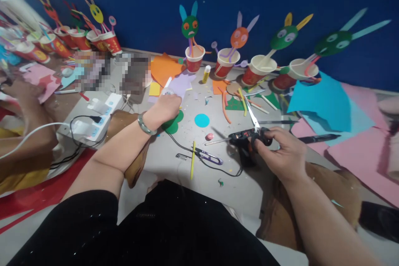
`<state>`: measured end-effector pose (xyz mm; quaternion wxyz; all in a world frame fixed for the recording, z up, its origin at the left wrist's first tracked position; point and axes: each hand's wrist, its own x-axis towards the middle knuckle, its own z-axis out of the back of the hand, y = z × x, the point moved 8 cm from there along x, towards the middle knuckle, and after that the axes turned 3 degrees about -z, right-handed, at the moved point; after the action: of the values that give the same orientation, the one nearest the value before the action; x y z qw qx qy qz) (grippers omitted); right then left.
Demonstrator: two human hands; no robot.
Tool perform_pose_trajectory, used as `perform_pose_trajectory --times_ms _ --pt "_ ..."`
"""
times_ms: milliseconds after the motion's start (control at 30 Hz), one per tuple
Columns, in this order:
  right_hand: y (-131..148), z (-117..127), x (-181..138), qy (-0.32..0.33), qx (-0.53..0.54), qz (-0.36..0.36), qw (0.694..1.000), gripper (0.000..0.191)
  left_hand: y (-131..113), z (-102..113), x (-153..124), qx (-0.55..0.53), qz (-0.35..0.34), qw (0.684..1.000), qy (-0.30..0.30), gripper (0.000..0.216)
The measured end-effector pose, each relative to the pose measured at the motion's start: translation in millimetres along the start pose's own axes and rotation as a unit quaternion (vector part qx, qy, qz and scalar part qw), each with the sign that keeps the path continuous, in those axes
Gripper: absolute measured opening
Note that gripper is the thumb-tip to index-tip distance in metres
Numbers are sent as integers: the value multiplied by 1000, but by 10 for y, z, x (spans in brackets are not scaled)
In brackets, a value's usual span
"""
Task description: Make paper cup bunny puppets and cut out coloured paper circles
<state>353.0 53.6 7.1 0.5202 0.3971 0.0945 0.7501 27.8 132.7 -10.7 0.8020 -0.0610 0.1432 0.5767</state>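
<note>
My right hand grips a pair of scissors by the handles, blades slightly apart and pointing away from me. Beneath the handles lies a black glue gun. My left hand, with a bangle on its wrist, is curled closed over the lilac paper; its fingertips are hidden, and a small whitish thing shows just beyond it. A green scalloped paper piece lies partly under this hand. Between my hands sits a blue paper circle.
Several paper cups with paper rabbit figures stand along the blue wall. A glue stick, thread snips and a yellow strip are on the table. Coloured sheets lie right; a power strip and another person's arm are left.
</note>
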Motion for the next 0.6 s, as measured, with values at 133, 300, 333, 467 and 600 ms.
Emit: perform_pose_trajectory --times_ms 133,300,333,467,600 --pt "-9 -20 12 14 -6 -26 1000 25 -11 30 3 14 5 1000 6 41" --pt "-20 -16 24 13 -4 -27 1000 23 56 -2 60 -8 15 1000 -8 39" --pt "-27 -19 26 13 -2 -27 1000 22 78 -10 72 -22 15 1000 -15 38" --pt "-60 -25 34 -4 8 -22 1000 20 206 -33 126 -79 12 996 -27 29" --pt "-111 -46 25 -8 -3 -28 1000 23 328 -6 189 -170 -4 985 -34 20"
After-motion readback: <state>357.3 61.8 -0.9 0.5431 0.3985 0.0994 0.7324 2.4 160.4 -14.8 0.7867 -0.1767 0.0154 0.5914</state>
